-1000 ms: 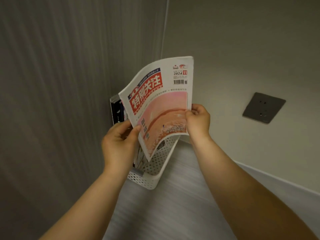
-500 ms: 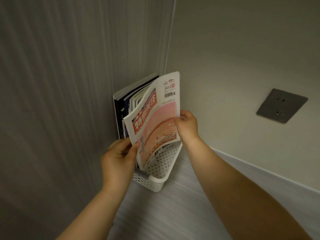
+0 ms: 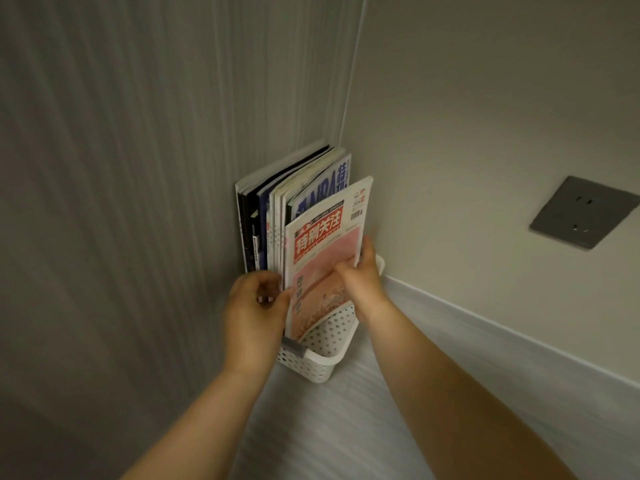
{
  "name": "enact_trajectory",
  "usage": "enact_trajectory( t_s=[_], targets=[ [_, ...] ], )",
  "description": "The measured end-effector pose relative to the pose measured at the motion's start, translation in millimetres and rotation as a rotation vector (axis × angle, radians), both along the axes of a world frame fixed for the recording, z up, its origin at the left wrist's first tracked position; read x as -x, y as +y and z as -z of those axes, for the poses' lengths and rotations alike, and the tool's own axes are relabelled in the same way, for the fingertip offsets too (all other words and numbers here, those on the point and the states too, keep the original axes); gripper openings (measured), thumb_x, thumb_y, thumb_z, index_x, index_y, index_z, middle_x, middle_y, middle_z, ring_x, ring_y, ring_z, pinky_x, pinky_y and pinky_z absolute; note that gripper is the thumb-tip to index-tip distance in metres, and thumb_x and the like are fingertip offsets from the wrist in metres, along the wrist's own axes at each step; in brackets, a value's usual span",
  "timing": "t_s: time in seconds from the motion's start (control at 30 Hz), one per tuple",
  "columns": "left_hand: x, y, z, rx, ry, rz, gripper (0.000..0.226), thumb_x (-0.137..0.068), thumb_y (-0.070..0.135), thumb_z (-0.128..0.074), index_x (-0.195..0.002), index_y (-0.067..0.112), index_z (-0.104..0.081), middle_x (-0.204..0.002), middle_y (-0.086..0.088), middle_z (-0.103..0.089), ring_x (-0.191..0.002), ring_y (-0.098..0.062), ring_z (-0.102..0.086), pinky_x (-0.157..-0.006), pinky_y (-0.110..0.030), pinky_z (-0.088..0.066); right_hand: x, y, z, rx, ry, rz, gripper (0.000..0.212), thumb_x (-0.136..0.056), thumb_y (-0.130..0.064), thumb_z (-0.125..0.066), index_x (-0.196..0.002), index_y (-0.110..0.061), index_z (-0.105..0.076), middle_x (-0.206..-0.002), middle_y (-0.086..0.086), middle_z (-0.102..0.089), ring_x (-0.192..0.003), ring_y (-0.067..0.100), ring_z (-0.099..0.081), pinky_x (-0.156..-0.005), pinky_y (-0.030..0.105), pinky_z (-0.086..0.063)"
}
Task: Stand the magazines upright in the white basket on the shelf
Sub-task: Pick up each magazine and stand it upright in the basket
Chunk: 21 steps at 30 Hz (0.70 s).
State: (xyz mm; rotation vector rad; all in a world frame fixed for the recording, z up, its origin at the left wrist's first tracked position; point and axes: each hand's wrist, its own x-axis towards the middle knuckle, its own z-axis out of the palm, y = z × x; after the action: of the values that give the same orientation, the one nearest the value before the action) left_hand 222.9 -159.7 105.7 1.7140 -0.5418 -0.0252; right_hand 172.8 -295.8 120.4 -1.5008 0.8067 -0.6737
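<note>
— Two hands on the pink magazine?

— The right hand for certain. It sits at the cover's 4 o'clock, thumb laid across the front and fingers straight up along the right edge, pinching that edge. The left hand is at 8 o'clock with its fingers curled and its thumb tip at the left edge. It is too blurred to tell whether it grips or only touches.

— Where is the magazine itself?

— Upright, with its lower end down inside the white basket. It is the frontmost of the row and its cover faces the camera.

— And the rest?

— The other magazines stand on end in the same basket, packed just behind it at its 11 o'clock, against the grey side panel.

— And the basket?

— On the shelf, pushed into the corner where the panel meets the back wall. A grey socket plate is on that wall at the basket's 2 o'clock, well apart.
</note>
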Motion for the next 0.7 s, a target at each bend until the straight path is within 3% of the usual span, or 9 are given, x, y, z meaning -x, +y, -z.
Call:
enact_trajectory(
  t_s=[0.1,0.2,0.3,0.37,0.57,0.7],
  targets=[
    [-5.9,-2.9,0.1,0.003,0.037,-0.045,0.035,-0.071,0.008,-0.072,-0.097,0.015,-0.050,-0.098,0.001,-0.046,-0.078,-0.010,-0.049,-0.071,-0.022,-0.039,-6.1,4.1,4.0,-0.045,0.022,-0.098,0.043,-0.087,-0.011,-0.049,-0.113,-0.045,-0.039,-0.102,-0.010,-0.053,-0.095,0.012,-0.056,-0.083,0.034,-0.047],
    [-9.4,-3.6,2.6,-0.011,0.013,-0.076,0.040,-0.069,0.007,-0.073,-0.102,0.008,-0.049,-0.099,0.002,-0.040,-0.083,-0.014,-0.046,-0.077,-0.027,-0.039,-16.6,13.8,6.0,-0.063,0.126,-0.200,0.049,-0.091,-0.023,-0.041,-0.135,-0.037,-0.026,-0.125,-0.008,-0.045,-0.114,0.018,-0.049,-0.095,0.040,-0.044],
    [-9.0,-2.9,6.5,-0.021,-0.006,-0.075,0.043,-0.067,0.008,-0.074,-0.102,0.007,-0.050,-0.098,0.003,-0.037,-0.085,-0.015,-0.046,-0.078,-0.028,-0.040,-24.4,21.2,8.4,-0.060,0.136,-0.201,0.048,-0.093,-0.029,-0.033,-0.139,-0.036,-0.021,-0.141,0.000,-0.043,-0.127,0.025,-0.041,-0.105,0.054,-0.037],
    [-7.2,-3.6,8.1,-0.036,-0.051,-0.078,0.048,-0.064,0.011,-0.077,-0.103,0.006,-0.051,-0.099,0.003,-0.037,-0.087,-0.015,-0.045,-0.078,-0.030,-0.040,-27.0,23.4,9.9,-0.064,0.126,-0.189,0.049,-0.094,-0.026,-0.030,-0.140,-0.036,-0.018,-0.144,0.003,-0.039,-0.130,0.027,-0.038,-0.106,0.056,-0.034],
    [-6.2,-5.9,9.3,-0.072,-0.061,-0.120,0.050,-0.062,0.012,-0.079,-0.102,0.003,-0.051,-0.098,0.000,-0.038,-0.087,-0.016,-0.043,-0.080,-0.033,-0.042,-21.5,21.7,10.0,-0.045,0.141,-0.190,0.053,-0.094,-0.023,-0.035,-0.143,-0.031,-0.015,-0.146,0.005,-0.036,-0.132,0.026,-0.036,-0.110,0.050,-0.032],
    [-3.5,-3.0,7.8,-0.098,-0.046,-0.108,0.047,-0.066,0.011,-0.076,-0.104,0.000,-0.051,-0.106,-0.016,-0.048,-0.095,-0.027,-0.049,-0.085,-0.037,-0.043,-8.8,23.0,5.7,-0.028,0.182,-0.145,0.063,-0.091,-0.025,-0.047,-0.143,-0.024,-0.012,-0.150,0.006,-0.026,-0.134,0.024,-0.033,-0.106,0.039,-0.035]
  ],
)
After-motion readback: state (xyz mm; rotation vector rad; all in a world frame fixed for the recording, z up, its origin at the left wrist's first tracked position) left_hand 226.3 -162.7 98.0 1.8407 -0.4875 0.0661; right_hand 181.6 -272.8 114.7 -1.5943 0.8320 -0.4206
